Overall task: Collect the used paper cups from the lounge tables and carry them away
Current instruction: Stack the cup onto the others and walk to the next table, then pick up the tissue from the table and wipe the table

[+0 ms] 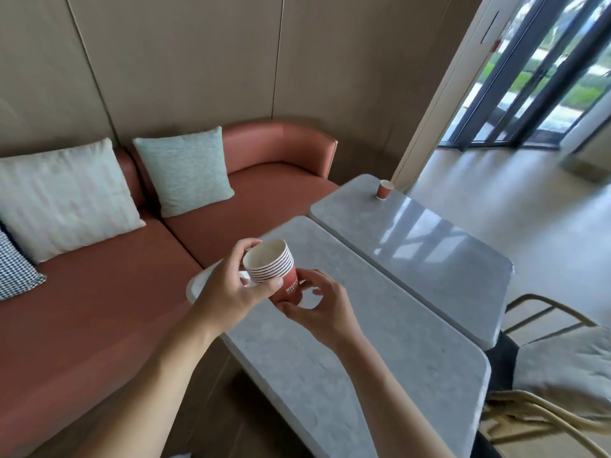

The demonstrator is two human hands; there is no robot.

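Observation:
A stack of several nested red paper cups point(276, 271) with white rims is held tilted above the near end of the closer grey marble table point(347, 342). My left hand point(231, 285) grips the stack around its rims from the left. My right hand point(317, 302) holds the red base from below and the right, its fingers curled round it. One more red paper cup point(384, 189) stands upright by itself at the far corner of the second marble table point(429, 246).
A terracotta sofa point(115, 292) with pale green cushions point(185, 170) runs along the left of the tables. A metal-framed chair with a beige cushion point(562, 365) stands at the right. Beyond lie a glossy floor point(496, 180) and tall windows.

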